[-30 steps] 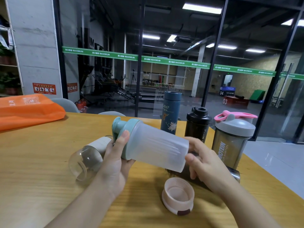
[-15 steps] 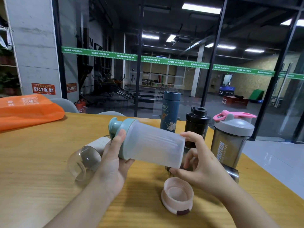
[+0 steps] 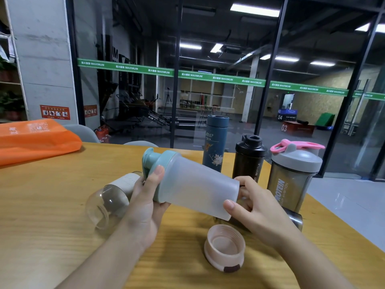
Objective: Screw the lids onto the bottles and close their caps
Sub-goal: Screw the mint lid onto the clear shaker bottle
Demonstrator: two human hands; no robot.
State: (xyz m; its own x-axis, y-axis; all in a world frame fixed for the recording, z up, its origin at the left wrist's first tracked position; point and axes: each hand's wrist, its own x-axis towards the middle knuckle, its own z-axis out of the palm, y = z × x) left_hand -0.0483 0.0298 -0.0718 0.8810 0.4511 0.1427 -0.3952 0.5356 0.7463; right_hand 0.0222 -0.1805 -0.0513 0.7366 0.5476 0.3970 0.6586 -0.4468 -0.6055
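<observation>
- Wooden tabletop (image 3: 52, 205), light grain, set against a glass partition (image 3: 229, 101) with a green "MAXIMUM" band; dim gym floor with ceiling strip lights behind the glass.
- Orange bag (image 3: 35, 138) lying flat at the far left edge; concrete pillar (image 3: 43, 59) behind it.
- Frosted shaker bottle (image 3: 198, 188) held tilted above the tabletop, teal lid (image 3: 156, 163) on and pointing up-left, nothing visible inside.
- Left hand (image 3: 145, 207) wrapped around the lid end, thumb along the teal rim.
- Right hand (image 3: 260, 211) curled around the bottle's base, thumb and fingers on its edge.
- Clear bottle with a beige band (image 3: 112, 197) lying on its side behind the left hand, seemingly empty.
- Pink lid (image 3: 225, 247) resting upside down near the front, threads showing.
- Standing upright at the back, in a row: blue flask (image 3: 214, 142), black shaker (image 3: 249, 157) with its spout uncapped, smoky "PROTEIN" shaker (image 3: 291, 178) with grey lid and pink flip cap.
- Metal cylinder (image 3: 295, 217) lying behind the right hand, mostly hidden.
</observation>
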